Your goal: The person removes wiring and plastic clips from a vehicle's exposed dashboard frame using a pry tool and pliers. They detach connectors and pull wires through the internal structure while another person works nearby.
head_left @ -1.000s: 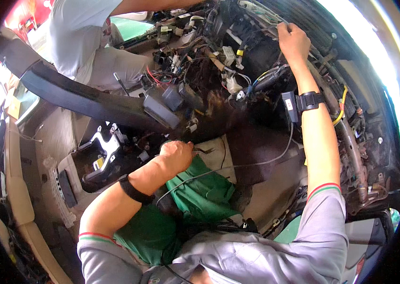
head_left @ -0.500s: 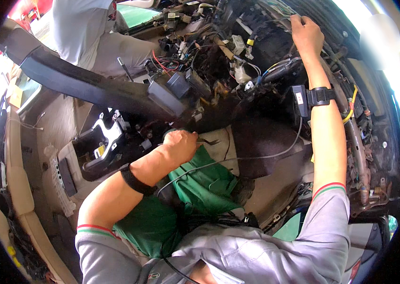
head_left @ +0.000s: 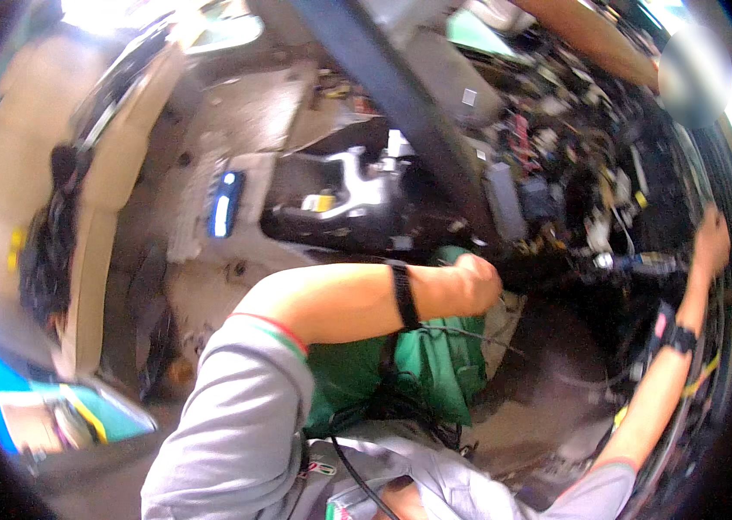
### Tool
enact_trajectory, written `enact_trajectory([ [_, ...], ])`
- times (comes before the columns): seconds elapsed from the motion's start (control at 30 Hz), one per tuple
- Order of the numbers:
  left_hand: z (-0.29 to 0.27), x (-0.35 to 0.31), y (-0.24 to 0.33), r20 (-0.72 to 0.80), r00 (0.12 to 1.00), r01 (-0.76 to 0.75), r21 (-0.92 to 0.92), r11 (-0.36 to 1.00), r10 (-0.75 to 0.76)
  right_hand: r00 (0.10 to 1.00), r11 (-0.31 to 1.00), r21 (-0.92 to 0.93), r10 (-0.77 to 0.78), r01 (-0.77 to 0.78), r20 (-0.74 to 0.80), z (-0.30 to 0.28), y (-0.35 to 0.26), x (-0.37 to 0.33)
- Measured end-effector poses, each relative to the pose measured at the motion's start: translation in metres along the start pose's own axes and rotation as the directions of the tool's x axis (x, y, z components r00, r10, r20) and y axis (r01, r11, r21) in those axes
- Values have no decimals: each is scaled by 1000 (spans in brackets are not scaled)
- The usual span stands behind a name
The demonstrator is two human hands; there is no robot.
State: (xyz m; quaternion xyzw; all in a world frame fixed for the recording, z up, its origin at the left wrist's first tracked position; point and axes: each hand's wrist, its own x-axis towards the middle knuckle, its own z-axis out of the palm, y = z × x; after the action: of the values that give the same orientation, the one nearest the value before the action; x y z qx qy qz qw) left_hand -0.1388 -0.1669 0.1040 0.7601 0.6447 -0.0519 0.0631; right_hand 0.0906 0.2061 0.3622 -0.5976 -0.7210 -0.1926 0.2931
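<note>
My left hand (head_left: 477, 284) is closed in a fist above my left knee, in green trousers (head_left: 444, 368). A thin dark piece shows faintly at its fingers, too blurred to name. Far out to the right, my right hand (head_left: 712, 243) is curled at the edge of the stripped dashboard frame (head_left: 702, 178); what it grips is hidden. A small dark box (head_left: 656, 334) is strapped at my right wrist, and a black band (head_left: 402, 295) circles my left wrist. A grey cable (head_left: 474, 334) runs below my left hand.
Loose wiring and connectors (head_left: 548, 143) fill the opened dashboard. A long dark trim panel (head_left: 375, 74) slants across the car interior. A bare centre console with a silver bracket (head_left: 357, 186) lies to the left, beyond it a beige seat (head_left: 110, 217). Another person's arm (head_left: 591, 39) reaches in at top right.
My view has swung left, so the console and seat sit nearer the middle. My left hand stays closed over my knee; my right remains at the dashboard edge. Another person's arm now shows.
</note>
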Motion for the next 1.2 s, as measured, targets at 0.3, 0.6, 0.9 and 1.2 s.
enact_trajectory([
  [0.3,-1,8,2,159,983,-90,-40,995,95,996,995,61,-83,82,15,21,9,4],
  [0.6,21,36,-1,34,999,-28,-77,997,30,1000,999,45,-24,24,0,34,10,21],
  [0.9,-35,-35,-10,217,974,-75,70,995,58,974,974,-14,-227,227,-6,-4,-29,-10],
  [1.2,-60,-70,-7,274,961,-4,135,991,-34,963,969,0,-245,246,-117,-69,-72,-66],
])
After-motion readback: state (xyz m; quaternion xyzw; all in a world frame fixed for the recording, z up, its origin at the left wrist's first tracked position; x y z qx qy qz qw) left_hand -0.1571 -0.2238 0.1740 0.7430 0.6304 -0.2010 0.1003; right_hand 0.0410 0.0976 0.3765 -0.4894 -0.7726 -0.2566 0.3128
